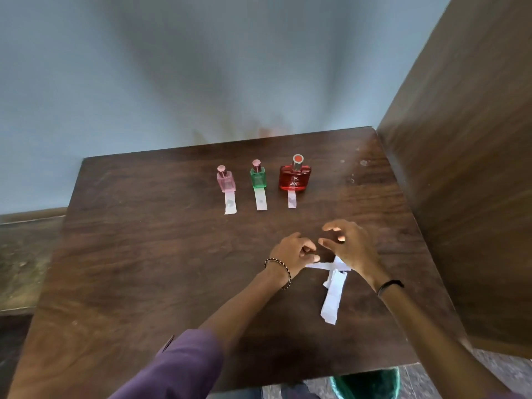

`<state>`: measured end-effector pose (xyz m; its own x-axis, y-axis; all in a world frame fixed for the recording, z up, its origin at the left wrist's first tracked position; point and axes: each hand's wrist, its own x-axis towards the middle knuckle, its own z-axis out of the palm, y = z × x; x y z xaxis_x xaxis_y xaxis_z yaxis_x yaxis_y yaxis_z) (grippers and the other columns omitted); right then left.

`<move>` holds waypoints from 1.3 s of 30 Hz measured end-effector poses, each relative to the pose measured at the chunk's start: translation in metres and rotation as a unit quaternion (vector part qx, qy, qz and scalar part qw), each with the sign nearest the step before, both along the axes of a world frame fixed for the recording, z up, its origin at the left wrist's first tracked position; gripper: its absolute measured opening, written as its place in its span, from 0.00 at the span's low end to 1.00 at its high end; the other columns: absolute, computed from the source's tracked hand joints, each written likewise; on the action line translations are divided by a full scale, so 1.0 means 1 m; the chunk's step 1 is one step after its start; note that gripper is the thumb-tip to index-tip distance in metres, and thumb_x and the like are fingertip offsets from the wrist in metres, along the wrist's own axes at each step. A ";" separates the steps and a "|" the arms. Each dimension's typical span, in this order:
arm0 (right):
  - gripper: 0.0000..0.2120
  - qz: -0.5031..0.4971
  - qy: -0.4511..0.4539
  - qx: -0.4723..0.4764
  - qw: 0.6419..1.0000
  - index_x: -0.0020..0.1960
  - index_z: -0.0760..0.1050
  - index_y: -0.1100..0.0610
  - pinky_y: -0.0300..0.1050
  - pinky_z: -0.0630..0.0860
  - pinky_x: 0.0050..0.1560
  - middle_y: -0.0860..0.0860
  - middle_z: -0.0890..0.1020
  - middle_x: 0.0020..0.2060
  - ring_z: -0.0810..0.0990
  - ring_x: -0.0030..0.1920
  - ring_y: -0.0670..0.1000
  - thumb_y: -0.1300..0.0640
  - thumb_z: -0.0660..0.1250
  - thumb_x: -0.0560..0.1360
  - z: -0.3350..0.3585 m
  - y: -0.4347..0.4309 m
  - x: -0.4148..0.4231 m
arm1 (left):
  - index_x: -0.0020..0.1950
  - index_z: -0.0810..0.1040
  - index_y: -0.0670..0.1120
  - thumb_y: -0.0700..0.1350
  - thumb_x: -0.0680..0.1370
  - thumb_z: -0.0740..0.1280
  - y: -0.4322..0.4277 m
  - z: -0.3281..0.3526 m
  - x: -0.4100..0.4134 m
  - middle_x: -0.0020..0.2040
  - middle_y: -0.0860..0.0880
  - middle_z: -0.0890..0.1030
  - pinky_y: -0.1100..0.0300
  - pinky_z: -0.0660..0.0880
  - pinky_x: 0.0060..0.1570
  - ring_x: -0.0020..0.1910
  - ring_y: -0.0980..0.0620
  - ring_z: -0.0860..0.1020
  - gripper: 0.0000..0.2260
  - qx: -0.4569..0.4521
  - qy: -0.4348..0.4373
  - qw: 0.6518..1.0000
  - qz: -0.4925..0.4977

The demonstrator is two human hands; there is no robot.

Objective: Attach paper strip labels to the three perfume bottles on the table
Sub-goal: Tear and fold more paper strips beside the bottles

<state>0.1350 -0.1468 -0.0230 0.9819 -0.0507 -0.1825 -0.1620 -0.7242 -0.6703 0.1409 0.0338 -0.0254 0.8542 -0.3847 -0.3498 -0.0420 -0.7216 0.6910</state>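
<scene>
Three perfume bottles stand in a row at the back of the wooden table (144,254): a pink bottle (226,181), a green bottle (258,177) and a larger red bottle (295,177). A white paper strip lies in front of each: one under the pink bottle (230,204), one under the green (260,200), one under the red (292,200). My left hand (293,251) is curled, fingertips pinched near the end of a loose strip (325,266). My right hand (351,246) hovers just above the loose strips with fingers spread, holding nothing.
A pile of spare white paper strips (332,298) lies on the table below my right hand. A tall wooden panel (460,168) stands along the table's right edge. A blue-grey wall is behind the table. A green object (371,384) sits below the near edge.
</scene>
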 end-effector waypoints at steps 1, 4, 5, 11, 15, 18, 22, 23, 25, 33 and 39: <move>0.14 0.002 -0.004 -0.007 1.000 0.54 0.83 0.52 0.49 0.79 0.52 0.48 0.84 0.50 0.80 0.50 0.51 0.53 0.79 0.70 -0.003 -0.004 -0.011 | 0.55 0.82 0.48 0.50 0.72 0.74 -0.002 0.001 -0.007 0.52 0.48 0.78 0.54 0.77 0.51 0.48 0.50 0.80 0.13 0.017 -0.003 1.000 -0.019; 0.16 0.007 -0.013 -0.020 1.000 0.55 0.82 0.53 0.49 0.77 0.54 0.47 0.82 0.52 0.77 0.52 0.50 0.53 0.79 0.69 -0.008 -0.014 -0.040 | 0.58 0.80 0.49 0.50 0.72 0.73 -0.006 0.003 -0.019 0.54 0.49 0.75 0.55 0.75 0.50 0.52 0.50 0.78 0.15 0.076 -0.020 0.995 -0.068; 0.16 0.008 -0.015 -0.024 1.000 0.55 0.81 0.53 0.48 0.77 0.54 0.47 0.81 0.54 0.76 0.52 0.49 0.54 0.79 0.69 -0.008 -0.017 -0.047 | 0.58 0.80 0.48 0.49 0.73 0.73 -0.007 0.004 -0.021 0.55 0.49 0.74 0.56 0.74 0.50 0.52 0.50 0.77 0.15 0.093 -0.028 0.992 -0.078; 0.19 -0.010 -0.004 0.011 1.000 0.56 0.80 0.56 0.29 0.76 0.42 0.48 0.79 0.52 0.80 0.51 0.49 0.61 0.80 0.66 -0.009 -0.028 -0.066 | 0.51 0.82 0.47 0.43 0.74 0.72 -0.012 0.008 -0.034 0.51 0.50 0.81 0.59 0.72 0.45 0.50 0.49 0.79 0.06 0.100 -0.048 0.993 -0.024; 0.22 -0.009 0.015 0.026 1.000 0.58 0.79 0.59 0.24 0.75 0.39 0.50 0.79 0.53 0.82 0.48 0.50 0.63 0.80 0.66 -0.007 -0.027 -0.062 | 0.50 0.82 0.47 0.42 0.75 0.71 -0.013 0.006 -0.039 0.49 0.49 0.84 0.57 0.76 0.48 0.48 0.50 0.81 0.05 0.083 -0.034 0.996 0.010; 0.22 -0.022 0.025 0.043 0.999 0.59 0.79 0.59 0.27 0.77 0.39 0.53 0.80 0.55 0.84 0.46 0.51 0.65 0.79 0.67 -0.006 -0.023 -0.056 | 0.48 0.82 0.46 0.42 0.74 0.72 -0.014 0.004 -0.040 0.47 0.49 0.85 0.58 0.77 0.49 0.46 0.50 0.82 0.04 0.066 -0.033 0.997 0.024; 0.22 -0.041 0.036 0.068 0.996 0.60 0.79 0.62 0.27 0.75 0.30 0.55 0.78 0.55 0.82 0.43 0.51 0.67 0.78 0.68 -0.004 -0.013 -0.050 | 0.48 0.83 0.45 0.40 0.74 0.71 -0.016 0.004 -0.042 0.46 0.47 0.85 0.58 0.78 0.50 0.44 0.50 0.83 0.04 0.042 -0.034 0.998 0.028; 0.22 -0.043 0.036 0.074 0.996 0.61 0.78 0.62 0.28 0.75 0.28 0.56 0.78 0.56 0.82 0.43 0.51 0.68 0.78 0.68 -0.004 -0.011 -0.049 | 0.47 0.83 0.44 0.39 0.74 0.71 -0.016 0.004 -0.042 0.46 0.47 0.85 0.58 0.78 0.50 0.44 0.49 0.83 0.04 0.037 -0.034 0.998 0.029; 0.23 -0.039 0.035 0.071 0.996 0.61 0.78 0.60 0.29 0.76 0.28 0.56 0.78 0.56 0.82 0.42 0.50 0.67 0.78 0.69 -0.004 -0.008 -0.047 | 0.47 0.83 0.44 0.39 0.74 0.71 -0.017 0.004 -0.043 0.46 0.47 0.85 0.58 0.78 0.49 0.44 0.50 0.82 0.03 0.032 -0.033 0.999 0.028; 0.21 -0.038 0.047 0.107 0.992 0.64 0.79 0.54 0.39 0.80 0.28 0.53 0.80 0.55 0.84 0.48 0.52 0.66 0.74 0.73 -0.001 -0.003 -0.043 | 0.46 0.83 0.44 0.38 0.74 0.70 -0.014 0.005 -0.043 0.46 0.47 0.84 0.63 0.74 0.44 0.44 0.50 0.82 0.04 0.019 -0.023 0.999 0.026; 0.13 -0.152 0.017 0.181 0.971 0.58 0.82 0.50 0.47 0.82 0.57 0.46 0.86 0.46 0.84 0.51 0.46 0.59 0.75 0.74 -0.009 -0.006 -0.040 | 0.46 0.84 0.44 0.36 0.74 0.69 -0.013 0.006 -0.043 0.45 0.48 0.85 0.60 0.77 0.47 0.44 0.50 0.82 0.05 0.006 -0.015 0.999 0.032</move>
